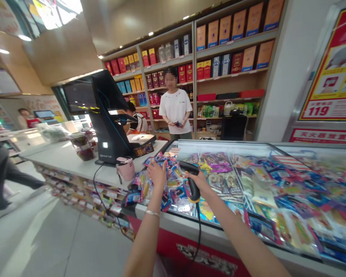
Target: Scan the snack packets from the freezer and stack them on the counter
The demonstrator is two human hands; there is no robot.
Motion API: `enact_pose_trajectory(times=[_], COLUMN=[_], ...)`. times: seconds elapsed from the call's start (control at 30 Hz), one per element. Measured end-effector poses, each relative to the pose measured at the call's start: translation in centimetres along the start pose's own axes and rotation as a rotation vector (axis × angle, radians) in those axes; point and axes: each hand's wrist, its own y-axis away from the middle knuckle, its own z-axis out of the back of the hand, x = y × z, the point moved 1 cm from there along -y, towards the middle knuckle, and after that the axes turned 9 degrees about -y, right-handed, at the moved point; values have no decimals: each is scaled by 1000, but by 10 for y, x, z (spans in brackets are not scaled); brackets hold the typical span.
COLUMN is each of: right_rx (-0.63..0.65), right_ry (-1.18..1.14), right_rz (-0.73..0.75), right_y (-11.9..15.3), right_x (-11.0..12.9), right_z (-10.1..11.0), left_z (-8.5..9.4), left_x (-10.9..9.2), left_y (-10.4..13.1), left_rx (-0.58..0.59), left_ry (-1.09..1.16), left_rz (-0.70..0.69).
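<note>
My right hand [199, 181] is wrapped round the grip of a black handheld barcode scanner [193, 188], its head pointing left and its cable hanging down in front of the freezer. My left hand [157, 173] lies over a heap of blue and red snack packets [173, 173] on the freezer's glass top, its fingers apart. The fingertips reach the packets at the back of the heap; I cannot see them lift one. Left of this hand, a blue packet [134, 195] rests at the glass edge.
A pink cup [125, 168] and a black checkout screen stand [111, 127] occupy the counter [60, 152] at left. More packets [291, 227] cover the freezer's right side. Across it, a person in a white T-shirt [175, 109] faces me; another person [138, 121] is partly hidden by the screen.
</note>
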Motion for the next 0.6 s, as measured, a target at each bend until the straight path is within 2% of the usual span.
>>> enact_pose_trajectory(times=[0.13, 0.23, 0.43, 0.6], right_rx=[-13, 13, 29, 52], right_ry=[-70, -82, -72, -157], right_rz=[-77, -126, -153, -149], right_y=[-18, -25, -31, -29], right_x=[-31, -42, -49, -45], right_z=[7, 13, 20, 19], left_z=[-2, -4, -6, -8], left_x=[25, 34, 36, 40], left_y=[24, 28, 22, 19], left_rx=[50, 66, 46, -8], left_ry=[-76, -212, -423, -524], left_rz=[-106, -138, -254, -325])
